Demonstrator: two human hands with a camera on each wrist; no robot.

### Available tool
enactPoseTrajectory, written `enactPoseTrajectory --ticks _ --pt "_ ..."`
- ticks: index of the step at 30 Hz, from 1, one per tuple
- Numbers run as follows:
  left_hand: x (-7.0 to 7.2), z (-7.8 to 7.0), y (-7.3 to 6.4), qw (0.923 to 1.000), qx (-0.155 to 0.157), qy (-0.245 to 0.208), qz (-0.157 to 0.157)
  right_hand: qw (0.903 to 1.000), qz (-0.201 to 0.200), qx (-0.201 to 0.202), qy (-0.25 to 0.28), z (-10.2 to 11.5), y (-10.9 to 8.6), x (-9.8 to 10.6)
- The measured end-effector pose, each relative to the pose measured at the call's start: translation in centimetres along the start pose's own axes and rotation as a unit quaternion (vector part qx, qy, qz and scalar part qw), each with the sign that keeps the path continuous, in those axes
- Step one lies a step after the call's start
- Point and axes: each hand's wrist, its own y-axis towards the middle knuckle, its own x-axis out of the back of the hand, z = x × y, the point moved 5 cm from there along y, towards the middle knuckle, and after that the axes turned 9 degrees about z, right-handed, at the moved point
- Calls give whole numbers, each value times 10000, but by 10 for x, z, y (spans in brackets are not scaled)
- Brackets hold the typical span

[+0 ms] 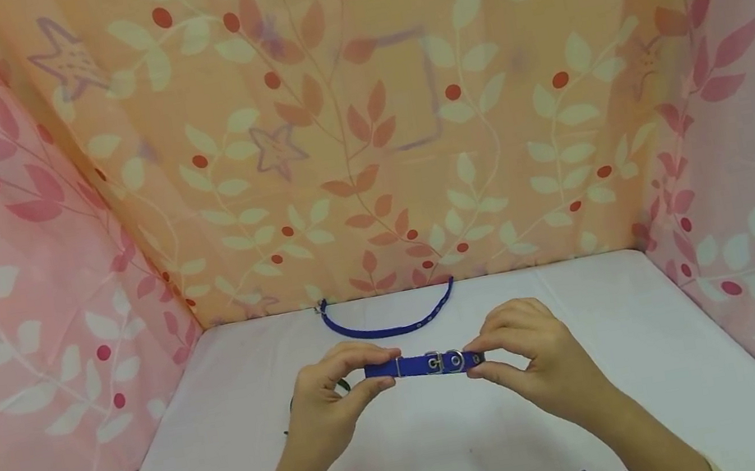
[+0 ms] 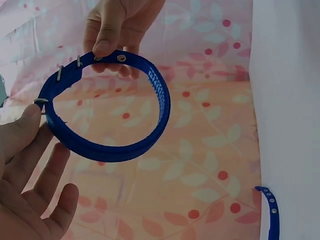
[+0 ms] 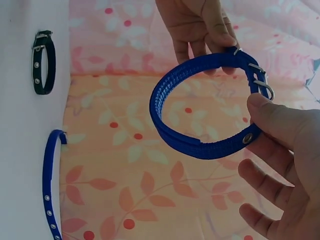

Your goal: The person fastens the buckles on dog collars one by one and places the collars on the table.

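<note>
Both hands hold up a blue collar (image 1: 416,366), its strap closed in a loop through a metal buckle (image 1: 434,362). My left hand (image 1: 326,402) pinches the strap at the left end, by a metal keeper. At the right end, my right hand (image 1: 544,358) pinches it between thumb and fingers, beside the D-ring. In the left wrist view the collar (image 2: 115,152) shows as a round ring with metal eyelets (image 2: 121,58). The right wrist view shows the ribbed inner face of the collar (image 3: 212,151).
A second blue collar (image 1: 386,333) lies open in a curve at the white table's (image 1: 544,291) back edge. A dark buckled collar (image 3: 52,65) lies on the table, mostly hidden behind my left hand in the head view. Floral curtains (image 1: 341,108) enclose the back and sides.
</note>
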Motion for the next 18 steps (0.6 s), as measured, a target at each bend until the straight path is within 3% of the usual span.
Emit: enactPoseTrajectory --ticks 6,11,14,18 --pt "-5 1 0 9965 -287 -711 327 9974 -299 609 235 5 3 1" --pt "-6 4 0 9896 -390 -1239 617 9887 -745 1286 189 15 6 7" --pt "-7 9 2 9875 -54 -1314 873 9814 -976 1643 161 22 9 12" --pt "-12 16 1 9818 786 -1169 1274 9721 -1179 2022 183 30 12 18"
